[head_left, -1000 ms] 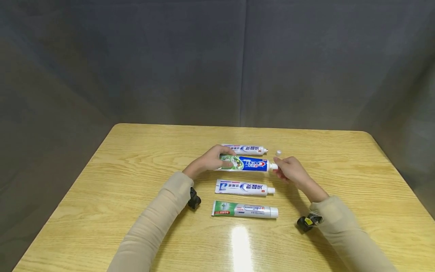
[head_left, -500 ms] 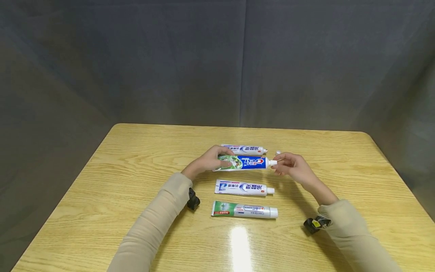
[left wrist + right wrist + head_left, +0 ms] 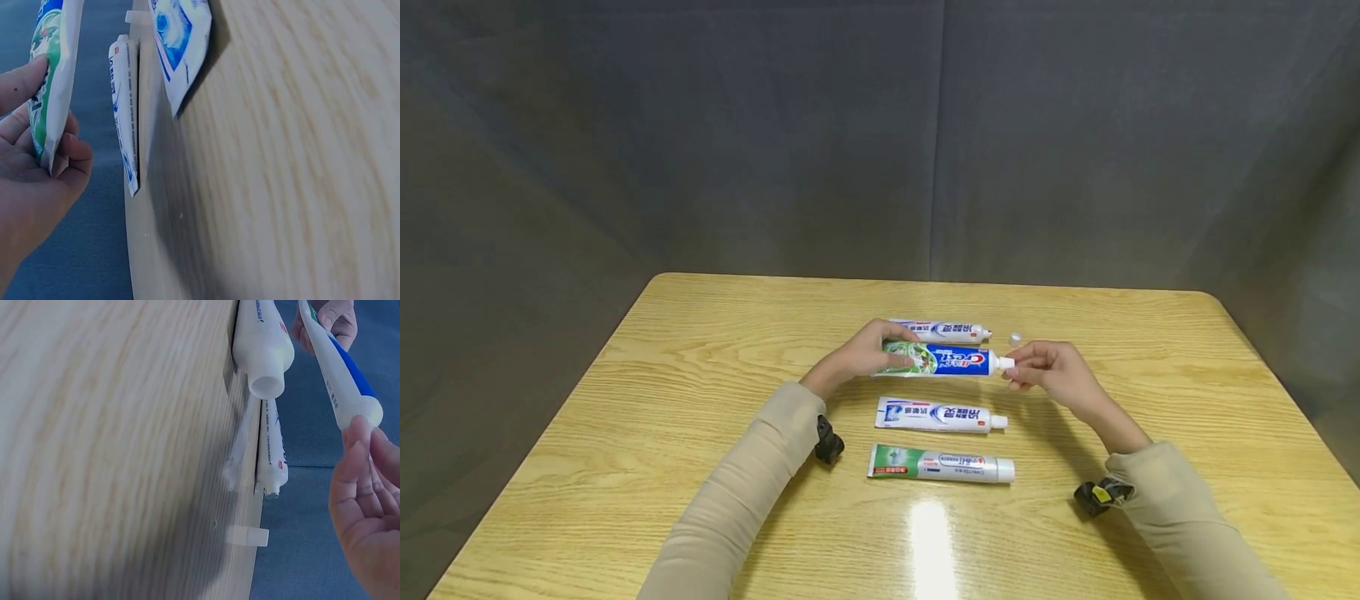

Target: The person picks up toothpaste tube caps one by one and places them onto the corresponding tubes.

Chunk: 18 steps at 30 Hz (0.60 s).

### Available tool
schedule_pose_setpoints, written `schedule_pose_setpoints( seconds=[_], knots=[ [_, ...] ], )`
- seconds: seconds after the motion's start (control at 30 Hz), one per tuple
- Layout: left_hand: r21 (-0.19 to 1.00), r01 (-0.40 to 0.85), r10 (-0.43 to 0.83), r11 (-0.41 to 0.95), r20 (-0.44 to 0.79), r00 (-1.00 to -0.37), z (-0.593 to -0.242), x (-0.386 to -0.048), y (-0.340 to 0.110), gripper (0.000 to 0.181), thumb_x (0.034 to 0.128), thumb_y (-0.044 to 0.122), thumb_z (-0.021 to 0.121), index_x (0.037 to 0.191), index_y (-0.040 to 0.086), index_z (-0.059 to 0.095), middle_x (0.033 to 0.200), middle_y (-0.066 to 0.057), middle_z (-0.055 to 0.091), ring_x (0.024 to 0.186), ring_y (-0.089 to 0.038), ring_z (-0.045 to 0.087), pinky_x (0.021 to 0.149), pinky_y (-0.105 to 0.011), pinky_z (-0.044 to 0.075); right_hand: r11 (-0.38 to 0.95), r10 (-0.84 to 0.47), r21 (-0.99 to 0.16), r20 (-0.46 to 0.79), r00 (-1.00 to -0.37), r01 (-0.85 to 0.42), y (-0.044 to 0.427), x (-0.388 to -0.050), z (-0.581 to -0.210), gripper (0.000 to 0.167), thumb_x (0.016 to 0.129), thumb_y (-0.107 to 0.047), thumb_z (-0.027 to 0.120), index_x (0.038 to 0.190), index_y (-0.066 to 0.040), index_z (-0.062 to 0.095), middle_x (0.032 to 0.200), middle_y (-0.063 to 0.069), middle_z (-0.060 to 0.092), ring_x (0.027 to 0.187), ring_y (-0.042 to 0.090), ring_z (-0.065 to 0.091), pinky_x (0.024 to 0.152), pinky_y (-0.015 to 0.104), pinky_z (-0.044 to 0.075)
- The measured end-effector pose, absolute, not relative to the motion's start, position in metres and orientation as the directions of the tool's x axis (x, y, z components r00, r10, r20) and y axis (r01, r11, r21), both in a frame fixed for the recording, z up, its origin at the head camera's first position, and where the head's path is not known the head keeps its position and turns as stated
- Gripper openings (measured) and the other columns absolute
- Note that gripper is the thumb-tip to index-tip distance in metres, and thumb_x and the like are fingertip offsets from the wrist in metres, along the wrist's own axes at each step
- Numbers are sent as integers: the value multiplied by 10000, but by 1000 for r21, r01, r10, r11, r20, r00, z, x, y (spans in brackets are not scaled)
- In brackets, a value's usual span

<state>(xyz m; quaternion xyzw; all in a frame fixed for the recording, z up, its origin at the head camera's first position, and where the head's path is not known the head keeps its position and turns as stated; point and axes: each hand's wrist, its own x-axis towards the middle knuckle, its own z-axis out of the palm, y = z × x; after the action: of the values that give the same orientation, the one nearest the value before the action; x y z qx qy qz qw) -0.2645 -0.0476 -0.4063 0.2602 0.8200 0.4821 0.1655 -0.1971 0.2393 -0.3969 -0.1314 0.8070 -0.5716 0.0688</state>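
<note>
My left hand point(image 3: 867, 350) grips the flat tail of a blue, green and white toothpaste tube point(image 3: 961, 360), held above the table with its neck pointing right. In the left wrist view, thumb and fingers press the tube point(image 3: 50, 81) from both sides. At the other end, my right hand point(image 3: 1063, 377) pinches the white toothpaste cap point(image 3: 1005, 363) between thumb and fingertips. The right wrist view shows these fingertips against the tube's end, mostly hiding the cap. Just behind lies a white toothpaste tube point(image 3: 955, 332) with its nozzle bare, partly covered by my left hand.
A small loose white cap point(image 3: 1015, 339) stands near the bare nozzle. Closer to me lie a capped white-and-blue tube point(image 3: 936, 415) and a green-and-white tube point(image 3: 940, 464), both pointing right. The wooden table point(image 3: 737, 333) ends before a dark curtain point(image 3: 775, 142).
My right hand has turned at the cap, its wrist swinging outward to the right and its fingers taking a new hold. The left hand and tube have barely moved.
</note>
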Motion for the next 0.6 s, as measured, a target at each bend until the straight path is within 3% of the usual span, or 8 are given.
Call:
schedule_pose_setpoints(
  seconds=[0.33,0.6],
  knots=[
    [868,260,557,422,-22,-830,-403,-263,-44,264,821,25,647,1085,19,628,1004,-62,621,904,-172,536,862,-319,417,247,-322,-958,61,-945,-146,239,-198,-397,208,894,16,519,973,208,534,777,193,646,636,116,623,630,337,527],
    [860,264,551,436,-23,-834,-403,-262,-44,259,822,34,650,1080,29,632,1010,-59,622,899,-167,538,843,-309,421,286,-290,-954,6,-957,-93,236,-198,-400,301,948,-70,460,915,225,515,678,157,609,536,102,564,545,306,514]
  ],
)
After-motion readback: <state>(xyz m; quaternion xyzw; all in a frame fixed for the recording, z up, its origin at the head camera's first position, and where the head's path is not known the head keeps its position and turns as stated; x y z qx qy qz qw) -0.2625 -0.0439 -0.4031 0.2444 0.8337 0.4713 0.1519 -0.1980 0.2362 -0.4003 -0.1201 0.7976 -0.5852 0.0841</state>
